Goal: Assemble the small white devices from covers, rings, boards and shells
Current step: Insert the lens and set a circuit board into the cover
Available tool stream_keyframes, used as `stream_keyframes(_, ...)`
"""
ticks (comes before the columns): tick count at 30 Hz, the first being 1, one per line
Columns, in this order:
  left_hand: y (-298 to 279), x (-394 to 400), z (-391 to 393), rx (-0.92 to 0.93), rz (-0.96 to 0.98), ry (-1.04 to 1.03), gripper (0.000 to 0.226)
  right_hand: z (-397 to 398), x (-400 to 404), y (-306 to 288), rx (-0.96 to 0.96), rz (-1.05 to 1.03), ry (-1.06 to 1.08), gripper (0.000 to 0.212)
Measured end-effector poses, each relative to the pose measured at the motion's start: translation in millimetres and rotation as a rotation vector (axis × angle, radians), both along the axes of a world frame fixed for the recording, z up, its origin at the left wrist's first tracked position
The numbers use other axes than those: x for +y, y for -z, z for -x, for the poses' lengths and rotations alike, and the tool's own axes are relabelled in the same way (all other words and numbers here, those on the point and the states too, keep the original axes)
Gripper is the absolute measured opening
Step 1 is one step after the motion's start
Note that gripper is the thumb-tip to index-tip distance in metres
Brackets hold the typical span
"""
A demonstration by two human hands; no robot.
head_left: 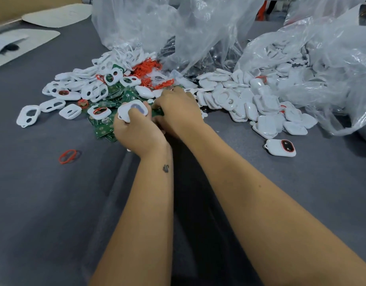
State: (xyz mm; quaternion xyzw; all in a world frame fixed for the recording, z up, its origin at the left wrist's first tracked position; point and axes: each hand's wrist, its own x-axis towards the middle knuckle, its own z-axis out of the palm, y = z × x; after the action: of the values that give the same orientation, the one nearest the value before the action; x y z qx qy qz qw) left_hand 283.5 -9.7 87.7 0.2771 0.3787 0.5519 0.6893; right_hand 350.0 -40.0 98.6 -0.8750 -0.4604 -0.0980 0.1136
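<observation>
White plastic cover [133,110] sits gripped in the left hand [136,129] above the grey cloth table [44,203]. Right hand [175,109] reaches into green circuit boards [103,130]; its grasp is hidden.

My grey cloth-covered table [44,203] carries a heap of white covers [79,89] mixed with green boards [104,129] and red rings [146,68], a pile of white shells [266,112] spilling from clear plastic bags [322,58], one finished device [280,148], and a stray red ring [67,156].

One head-worn wide-angle view; looks forward and down, close over the grey table [44,203].
</observation>
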Motion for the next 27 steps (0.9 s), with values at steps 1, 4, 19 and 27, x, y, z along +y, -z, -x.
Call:
stream_keyframes(1,-4,-2,-1,-0.149,0.045,-0.032,0.014,-2,-1,0,-0.002,-0.023,0.006,0.028)
stream_keyframes(4,-8,-4,-3,-0.214,-0.004,0.002,0.017,-4,-7,2,-0.014,-0.119,0.013,0.025)
stream_keyframes(19,-5,-39,-18,-0.103,-0.061,0.617,0.022,-9,-103,9,1.224,-1.161,0.145,0.018)
stream_keyframes(27,-3,-44,-19,-0.074,-0.08,0.766,0.022,-3,-122,10,1.304,-1.316,0.097,0.018)
